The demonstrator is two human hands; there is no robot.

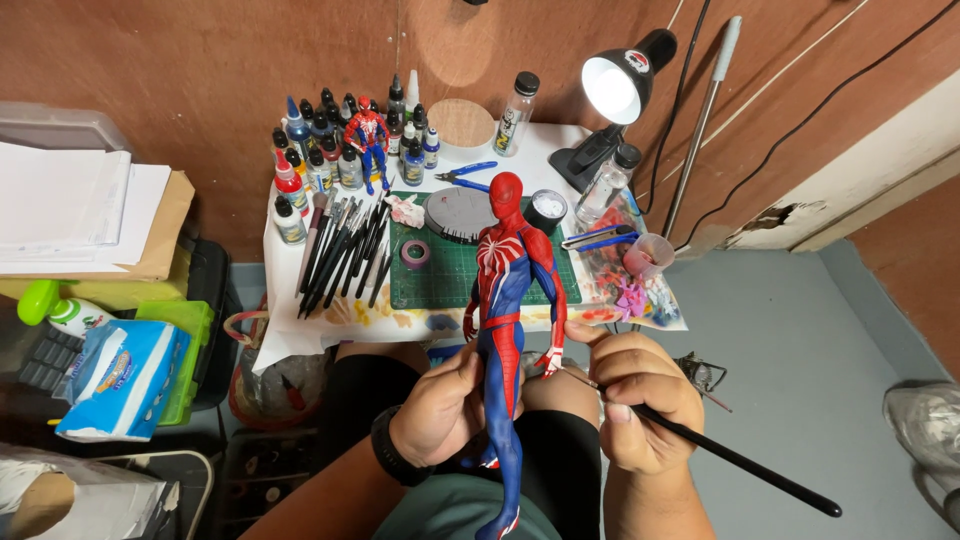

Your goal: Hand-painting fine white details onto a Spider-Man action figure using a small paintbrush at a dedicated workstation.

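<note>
My left hand [445, 408] grips a tall red and blue action figure [505, 290] by its legs and holds it upright over my lap. A black watch sits on that wrist. My right hand [640, 395] holds a thin black paintbrush [740, 462], with the brush tip close to the figure's hand at hip height. A smaller red and blue figure [368, 135] stands among the paint bottles on the small table.
A small white table [290, 330] holds several paint bottles [320, 150], a row of brushes [345, 250], a green cutting mat [450, 280], a grey round base [462, 213], blue pliers [465, 175] and a lit black desk lamp [615, 90]. Papers [70, 205] and a wipes pack [125, 375] lie left.
</note>
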